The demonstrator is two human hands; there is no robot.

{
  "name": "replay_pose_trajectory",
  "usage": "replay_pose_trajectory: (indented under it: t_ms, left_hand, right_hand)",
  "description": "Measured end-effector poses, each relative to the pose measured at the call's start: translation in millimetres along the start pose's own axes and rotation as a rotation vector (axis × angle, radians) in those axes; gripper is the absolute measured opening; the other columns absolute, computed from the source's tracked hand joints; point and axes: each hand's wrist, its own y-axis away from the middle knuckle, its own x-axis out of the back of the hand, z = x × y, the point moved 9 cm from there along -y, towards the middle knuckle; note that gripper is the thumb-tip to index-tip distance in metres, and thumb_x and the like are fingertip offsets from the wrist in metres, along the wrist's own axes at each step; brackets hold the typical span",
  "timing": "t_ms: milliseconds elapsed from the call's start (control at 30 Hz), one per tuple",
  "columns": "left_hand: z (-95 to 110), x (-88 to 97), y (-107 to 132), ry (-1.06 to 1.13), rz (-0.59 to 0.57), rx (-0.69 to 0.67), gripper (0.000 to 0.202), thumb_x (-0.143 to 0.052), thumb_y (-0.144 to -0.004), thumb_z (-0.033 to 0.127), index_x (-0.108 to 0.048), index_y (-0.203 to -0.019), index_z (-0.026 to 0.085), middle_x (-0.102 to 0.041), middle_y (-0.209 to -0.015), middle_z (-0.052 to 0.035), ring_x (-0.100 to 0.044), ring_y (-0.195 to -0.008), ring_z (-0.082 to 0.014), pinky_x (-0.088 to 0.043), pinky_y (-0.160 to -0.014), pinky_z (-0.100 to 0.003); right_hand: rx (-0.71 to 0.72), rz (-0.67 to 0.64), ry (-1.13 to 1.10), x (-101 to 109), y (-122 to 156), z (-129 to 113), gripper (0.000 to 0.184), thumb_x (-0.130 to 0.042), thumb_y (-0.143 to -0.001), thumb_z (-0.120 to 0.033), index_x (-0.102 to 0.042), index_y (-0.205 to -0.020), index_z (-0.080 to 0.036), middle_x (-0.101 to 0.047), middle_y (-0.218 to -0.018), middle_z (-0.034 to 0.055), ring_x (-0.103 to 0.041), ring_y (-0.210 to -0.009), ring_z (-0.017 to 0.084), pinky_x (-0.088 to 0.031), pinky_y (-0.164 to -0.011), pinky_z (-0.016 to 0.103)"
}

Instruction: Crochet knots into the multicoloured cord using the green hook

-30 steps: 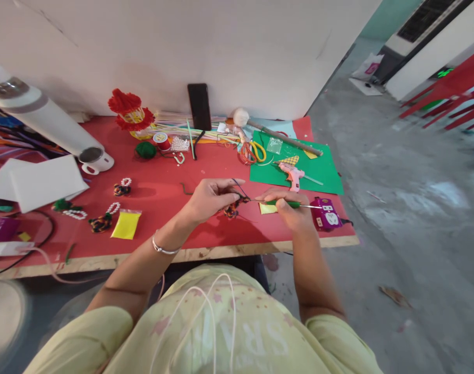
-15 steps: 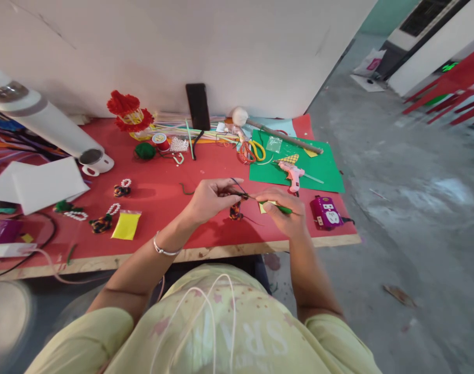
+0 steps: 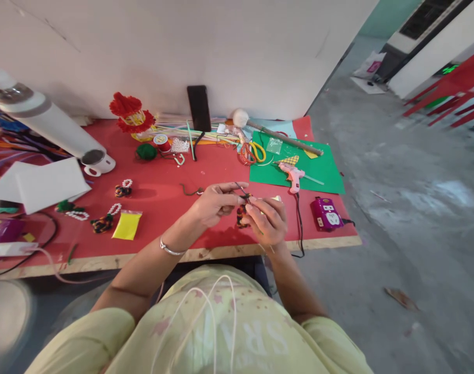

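Both my hands meet above the front of the red table. My left hand pinches the top of a small multicoloured yarn piece with a dark thread sticking up from it. My right hand is closed beside it, fingers curled against the yarn piece; the green-handled hook it held earlier is mostly hidden in the fist. A silver bangle sits on my left wrist.
A pink glue gun lies on a green sheet, with scissors beside it. A purple power strip sits at the right front. Finished yarn-and-pearl pieces, a yellow packet, white paper, a white flask and a phone stand further left and back.
My right hand moved left and turned inward, closing against the yarn piece; the green-handled hook that pointed right is now tucked out of sight. My left hand stayed nearly still.
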Motion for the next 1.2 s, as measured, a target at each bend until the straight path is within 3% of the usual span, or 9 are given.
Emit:
replay_pose_trajectory:
  t_ms: [100, 233, 367, 567, 700, 800, 867, 1067, 1200]
  left_hand:
    - [2, 5.7, -1, -0.079, -0.025, 0.01, 0.047, -0.09, -0.059, 0.015, -0.083, -0.105, 0.012, -0.06, -0.06, 0.0033, -0.033, -0.04, -0.0008, -0.013, -0.043, -0.021]
    - [17, 17.9, -4, -0.394, 0.015, -0.112, 0.052, -0.087, -0.06, 0.015, -0.081, -0.111, 0.008, -0.064, -0.061, 0.0022, -0.047, -0.048, -0.0055, -0.03, -0.048, -0.021]
    - [24, 17.2, -4, -0.581, -0.021, -0.116, 0.05, -0.084, -0.061, 0.015, -0.081, -0.111, 0.007, -0.067, -0.065, 0.001, -0.053, -0.054, -0.0083, -0.039, -0.054, -0.023]
    - [17, -1.0, 1, -0.509, -0.223, -0.018, 0.042, -0.084, -0.061, 0.013, -0.084, -0.104, 0.009, -0.072, -0.069, -0.003, -0.058, -0.059, -0.0097, -0.043, -0.058, -0.023]
    - [9, -8.1, 1, -0.349, -0.272, -0.001, 0.042, -0.087, -0.065, 0.018, -0.085, -0.106, 0.011, -0.075, -0.073, -0.0059, -0.05, -0.051, -0.0067, -0.034, -0.048, -0.022]
    - [16, -0.5, -2, -0.306, -0.148, -0.165, 0.043, -0.091, -0.067, 0.02, -0.085, -0.109, 0.012, -0.078, -0.079, -0.0065, -0.054, -0.054, -0.0074, -0.038, -0.049, -0.021]
    - [18, 3.1, -2, -0.309, -0.102, -0.234, 0.046, -0.093, -0.068, 0.021, -0.084, -0.112, 0.014, -0.079, -0.084, -0.0067, -0.06, -0.06, -0.0092, -0.046, -0.055, -0.021]
    - [22, 11.2, -4, -0.242, 0.042, -0.382, 0.045, -0.098, -0.064, 0.026, -0.085, -0.105, 0.014, -0.078, -0.08, -0.0055, -0.07, -0.068, -0.0134, -0.056, -0.065, -0.025]
    - [14, 5.2, -5, -0.168, 0.061, -0.334, 0.048, -0.098, -0.061, 0.025, -0.084, -0.106, 0.014, -0.076, -0.073, -0.0033, -0.066, -0.061, -0.0115, -0.051, -0.057, -0.022]
  right_hand:
    - [0.05, -0.081, -0.073, 0, -12, 0, 0.041, -0.08, -0.09, -0.035, -0.073, -0.131, -0.038, -0.085, -0.118, 0.0027, -0.077, -0.101, 0.024, -0.065, -0.088, 0.042]
    - [0.027, -0.293, -0.219, -1, -31, 3, 0.034, -0.079, -0.092, -0.029, -0.076, -0.126, -0.031, -0.085, -0.113, 0.0045, -0.078, -0.1, 0.022, -0.065, -0.087, 0.041]
    - [-0.043, -0.348, -0.365, 10, -45, 7, 0.028, -0.077, -0.092, -0.021, -0.079, -0.118, -0.03, -0.086, -0.107, 0.0045, -0.079, -0.094, 0.021, -0.064, -0.086, 0.04]
    - [-0.543, -0.339, -0.836, -11, -20, 47, 0.016, -0.072, -0.096, -0.039, -0.084, -0.098, -0.029, -0.086, -0.091, 0.0038, -0.08, -0.085, 0.021, -0.065, -0.081, 0.039]
    - [-0.807, -0.094, -1.108, -38, 12, 62, 0.03, -0.073, -0.09, -0.061, -0.083, -0.088, -0.033, -0.083, -0.084, -0.0003, -0.078, -0.077, 0.018, -0.066, -0.07, 0.036]
    - [-0.792, -0.005, -0.993, -42, 21, 59, 0.026, -0.074, -0.09, -0.058, -0.083, -0.098, -0.035, -0.083, -0.113, 0.002, -0.079, -0.103, 0.022, -0.068, -0.081, 0.038]
    - [-0.73, 0.016, -0.821, -34, 18, 54, 0.024, -0.073, -0.093, -0.053, -0.083, -0.104, -0.034, -0.083, -0.117, 0.0037, -0.078, -0.111, 0.024, -0.067, -0.092, 0.041]
    - [-0.501, 0.046, -0.431, -10, 4, 31, 0.024, -0.069, -0.098, -0.045, -0.081, -0.114, -0.033, -0.083, -0.113, 0.0061, -0.078, -0.105, 0.024, -0.067, -0.093, 0.043]
    - [-0.336, 0.128, -0.24, -10, 9, 14, 0.035, -0.072, -0.096, -0.035, -0.074, -0.13, -0.04, -0.079, -0.118, 0.0056, -0.077, -0.104, 0.023, -0.068, -0.089, 0.041]
